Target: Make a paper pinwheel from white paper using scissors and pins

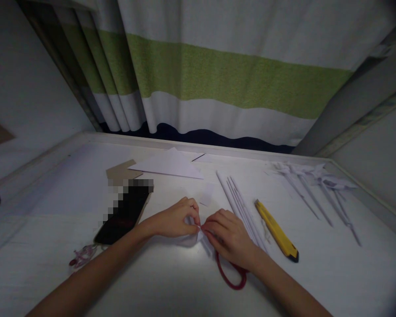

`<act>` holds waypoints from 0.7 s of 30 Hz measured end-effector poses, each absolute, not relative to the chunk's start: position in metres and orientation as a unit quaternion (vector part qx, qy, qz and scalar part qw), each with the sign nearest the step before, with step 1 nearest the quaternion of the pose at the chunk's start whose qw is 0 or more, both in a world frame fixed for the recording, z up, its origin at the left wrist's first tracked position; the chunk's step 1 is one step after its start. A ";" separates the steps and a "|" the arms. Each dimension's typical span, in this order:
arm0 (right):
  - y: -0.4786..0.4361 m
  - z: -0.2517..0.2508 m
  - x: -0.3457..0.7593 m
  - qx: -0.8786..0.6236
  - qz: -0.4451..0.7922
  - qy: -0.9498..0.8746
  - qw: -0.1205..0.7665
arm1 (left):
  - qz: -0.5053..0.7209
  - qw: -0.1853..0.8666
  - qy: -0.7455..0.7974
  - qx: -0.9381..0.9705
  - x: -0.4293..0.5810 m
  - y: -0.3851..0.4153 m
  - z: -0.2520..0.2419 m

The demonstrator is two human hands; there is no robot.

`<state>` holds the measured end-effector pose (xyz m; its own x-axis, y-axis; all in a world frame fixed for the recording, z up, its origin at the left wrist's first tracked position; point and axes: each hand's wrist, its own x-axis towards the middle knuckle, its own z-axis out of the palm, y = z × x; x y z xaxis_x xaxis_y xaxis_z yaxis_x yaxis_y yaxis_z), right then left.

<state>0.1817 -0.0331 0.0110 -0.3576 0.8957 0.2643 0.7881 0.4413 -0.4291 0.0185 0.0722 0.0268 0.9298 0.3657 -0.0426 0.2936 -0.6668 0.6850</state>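
Note:
My left hand (181, 219) and my right hand (229, 233) meet near the front middle of the white table. Between thumb and fingers, both pinch one small folded piece of white paper (199, 236); its exact shape is partly hidden by my fingertips. Under my right hand lie scissors, of which only the red handle (232, 281) shows clearly. Just right of that hand, several thin rolled paper sticks (239, 200) lie side by side. A yellow utility knife (277, 231) rests further right.
At the left are a dark phone (125, 215) with a beaded charm (82, 256), and a brown card (122, 171). Behind my hands lie a folded white paper triangle (171, 165) and a small paper strip (207, 193). Several paper flowers on stems (326, 193) lie at right. A curtain (218, 75) hangs behind.

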 end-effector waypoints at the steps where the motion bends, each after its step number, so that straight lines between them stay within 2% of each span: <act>1: -0.033 0.010 0.183 -0.507 0.104 -0.824 0.228 | 0.050 0.365 0.180 0.912 0.018 0.072 0.027; 10: -0.030 -0.002 0.183 -0.476 0.036 -0.854 0.209 | 0.050 0.356 0.179 0.916 0.020 0.070 0.024; 21: -0.034 -0.003 0.169 -0.553 0.112 -0.788 0.244 | 0.061 0.328 0.200 0.921 0.024 0.060 0.022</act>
<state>0.1688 -0.0345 -0.0028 -0.2685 0.9272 0.2611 0.8177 0.3627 -0.4469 0.0243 0.0595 0.0224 0.9126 0.4084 -0.0178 0.3277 -0.7048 0.6292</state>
